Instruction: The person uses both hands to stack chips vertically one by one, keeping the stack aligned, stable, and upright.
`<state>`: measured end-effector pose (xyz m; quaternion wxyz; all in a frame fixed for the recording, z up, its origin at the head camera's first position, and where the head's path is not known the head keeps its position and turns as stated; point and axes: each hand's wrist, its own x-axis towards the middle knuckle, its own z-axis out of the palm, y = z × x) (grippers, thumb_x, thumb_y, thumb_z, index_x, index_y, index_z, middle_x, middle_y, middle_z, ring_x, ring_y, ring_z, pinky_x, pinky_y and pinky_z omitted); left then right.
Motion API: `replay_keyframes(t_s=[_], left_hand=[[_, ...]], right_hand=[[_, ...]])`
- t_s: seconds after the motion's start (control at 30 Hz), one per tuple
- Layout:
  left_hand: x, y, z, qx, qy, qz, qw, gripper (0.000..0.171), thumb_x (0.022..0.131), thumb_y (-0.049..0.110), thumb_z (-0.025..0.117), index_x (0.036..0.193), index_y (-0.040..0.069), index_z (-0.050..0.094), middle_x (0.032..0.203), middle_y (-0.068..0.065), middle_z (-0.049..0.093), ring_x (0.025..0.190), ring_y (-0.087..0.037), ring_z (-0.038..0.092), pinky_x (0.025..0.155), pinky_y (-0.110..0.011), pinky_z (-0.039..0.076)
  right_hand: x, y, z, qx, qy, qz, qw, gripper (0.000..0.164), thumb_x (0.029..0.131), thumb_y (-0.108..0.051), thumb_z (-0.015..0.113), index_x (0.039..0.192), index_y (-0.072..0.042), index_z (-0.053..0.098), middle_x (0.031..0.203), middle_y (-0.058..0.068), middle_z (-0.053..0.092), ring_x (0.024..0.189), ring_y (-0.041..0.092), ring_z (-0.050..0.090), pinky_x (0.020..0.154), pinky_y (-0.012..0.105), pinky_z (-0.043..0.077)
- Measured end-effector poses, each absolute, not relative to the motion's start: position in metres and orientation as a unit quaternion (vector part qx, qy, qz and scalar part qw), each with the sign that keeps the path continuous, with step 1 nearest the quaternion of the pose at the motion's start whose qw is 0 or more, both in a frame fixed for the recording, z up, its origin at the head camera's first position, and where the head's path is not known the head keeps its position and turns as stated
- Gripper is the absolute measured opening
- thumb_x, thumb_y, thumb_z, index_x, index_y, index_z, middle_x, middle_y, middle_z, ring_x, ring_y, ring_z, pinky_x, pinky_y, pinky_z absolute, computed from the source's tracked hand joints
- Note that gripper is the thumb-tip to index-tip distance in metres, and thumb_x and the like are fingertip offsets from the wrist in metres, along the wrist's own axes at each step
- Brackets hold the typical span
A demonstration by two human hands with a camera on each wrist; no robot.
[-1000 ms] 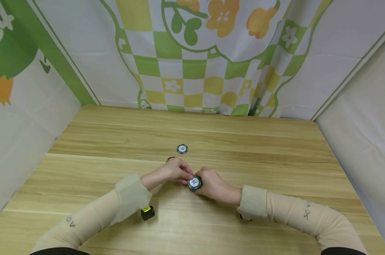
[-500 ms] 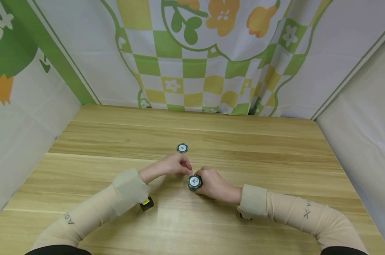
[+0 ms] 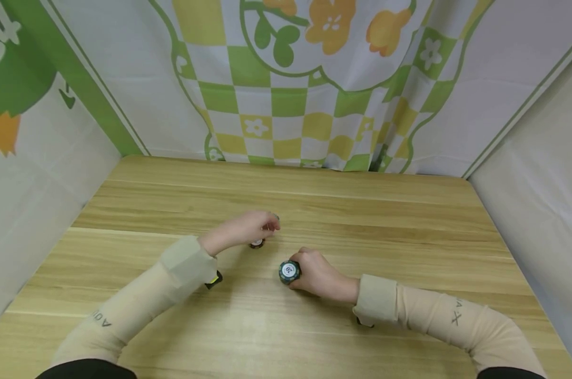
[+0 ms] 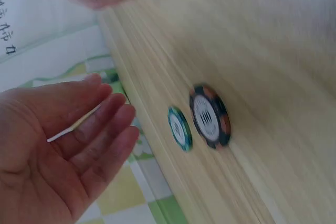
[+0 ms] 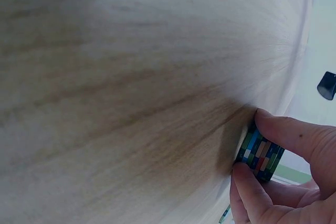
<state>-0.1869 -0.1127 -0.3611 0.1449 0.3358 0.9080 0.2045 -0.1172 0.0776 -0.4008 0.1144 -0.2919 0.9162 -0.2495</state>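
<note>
My right hand [image 3: 318,275] grips a short stack of poker chips [image 3: 289,271] on the table, with a green chip marked 20 on top. In the right wrist view, thumb and fingers pinch the sides of the stack, and its edges show green, blue, white and some red. My left hand [image 3: 250,228] hovers over two loose chips, holding nothing, its fingers loosely bent in the left wrist view. One loose poker chip [image 4: 210,116] is dark with orange edge marks; the other, a green chip [image 4: 180,128], lies just beyond it, mostly covered by the hand in the head view.
The wooden table [image 3: 385,226] spreads out around both hands. A checkered curtain [image 3: 286,110] hangs at its back edge, and pale cloth walls [image 3: 542,158] stand on both sides. A black device with yellow [image 3: 214,279] is strapped at the left wrist.
My left hand has left the stack and moved away, up and left, over the loose chips. The right hand has kept its grip on the stack in the same place.
</note>
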Motion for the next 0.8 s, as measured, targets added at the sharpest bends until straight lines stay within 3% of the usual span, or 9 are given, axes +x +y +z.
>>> replay_keyframes(t_s=[0.23,0.57,0.8], left_hand=[[-0.203,-0.118,-0.365,0.348,0.911,0.194,0.104,0.016,0.087,0.006,0.058,0.101,0.000,0.063,0.098,-0.012,0.065,0.088,-0.022,0.060,0.076,-0.034,0.049],[-0.214,-0.122,-0.377,0.352,0.919,0.148,0.100,0.029,0.091,0.007,0.053,0.118,-0.001,0.056,0.117,-0.016,0.058,0.109,-0.027,0.054,0.092,-0.038,0.044],[-0.220,-0.125,-0.390,0.361,0.916,0.131,0.120,0.037,0.092,0.009,0.050,0.129,0.000,0.048,0.133,-0.019,0.045,0.122,-0.032,0.043,0.102,-0.041,0.034]], right_hand=[[-0.117,0.078,-0.401,-0.290,0.917,-0.250,0.113,0.039,0.064,-0.011,0.081,0.097,0.004,0.064,0.087,0.007,0.059,0.080,0.014,0.057,0.069,0.021,0.050],[-0.117,0.078,-0.400,-0.290,0.918,-0.245,0.116,0.040,0.065,-0.012,0.081,0.097,0.004,0.064,0.088,0.008,0.059,0.081,0.015,0.058,0.070,0.022,0.050],[-0.118,0.078,-0.401,-0.292,0.917,-0.246,0.116,0.040,0.065,-0.011,0.081,0.098,0.005,0.064,0.089,0.009,0.060,0.081,0.015,0.058,0.071,0.022,0.050]])
